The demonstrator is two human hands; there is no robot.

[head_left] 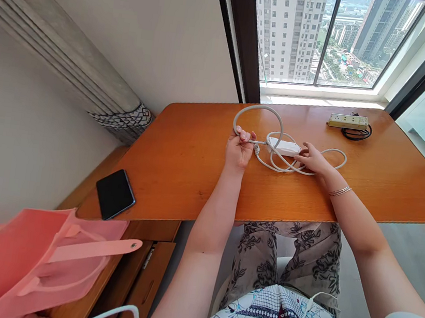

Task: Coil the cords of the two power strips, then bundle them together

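Observation:
A white power strip (285,147) lies on the orange-brown wooden table (180,165), with its white cord (280,117) looped around and over it. My left hand (240,147) is closed on the cord at the strip's left side, where one loop rises above the hand. Just right of the strip, my right hand (312,158) has its fingers bent at the strip's right end and the cord beside it; whether they grip the cord is hard to make out. Cord coils lie in front of the strip and pass under my right hand.
Near the table's back right sits a beige power strip (348,121) with a black cord. A black phone (115,194) lies at the front left corner. Beyond that corner is a pink bag (27,254). A window is behind the table.

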